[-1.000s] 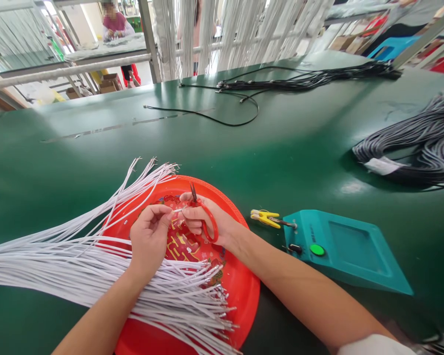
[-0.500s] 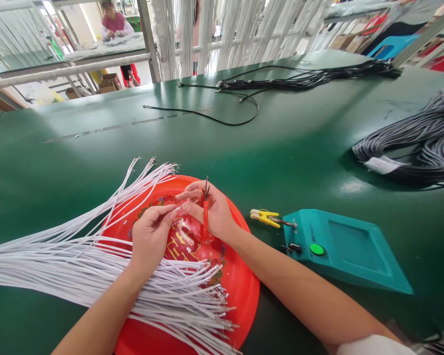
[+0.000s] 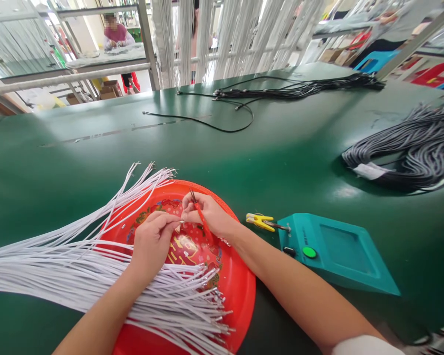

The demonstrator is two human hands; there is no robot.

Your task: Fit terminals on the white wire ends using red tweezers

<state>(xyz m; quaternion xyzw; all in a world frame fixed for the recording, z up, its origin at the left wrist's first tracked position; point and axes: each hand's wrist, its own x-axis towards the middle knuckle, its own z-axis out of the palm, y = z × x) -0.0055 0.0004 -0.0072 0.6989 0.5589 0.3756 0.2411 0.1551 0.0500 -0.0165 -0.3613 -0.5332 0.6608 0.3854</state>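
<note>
Over a red plastic tray [image 3: 246, 291] with a printed pattern, my left hand [image 3: 151, 246] is closed in a pinch on a white cable [image 3: 181, 222], whose small end shows at the fingertips. My right hand [image 3: 218, 217] meets it there, thumb and finger close to that end. Tucked in my right hand are red-handled scissors [image 3: 202, 217], their dark tips pointing up and away from me. A thick bundle of white cables [image 3: 77, 271] runs under my left wrist, its ends fanned over the tray. A smaller group of white cables [image 3: 133, 192] lies across the tray's far left rim.
Right of the tray stands a teal device [image 3: 344, 251] with a green button, a yellow clip [image 3: 259, 220] at its side. Coiled dark cables [image 3: 403, 153] lie at the right. Black cables [image 3: 299, 88] stretch across the green table's [image 3: 133, 143] far side. A person [image 3: 116, 37] is beyond.
My right hand has turned and its fingers have curled in around the cable end. The scissors have tilted to the left. My left hand keeps its pinch, and the view has shifted slightly.
</note>
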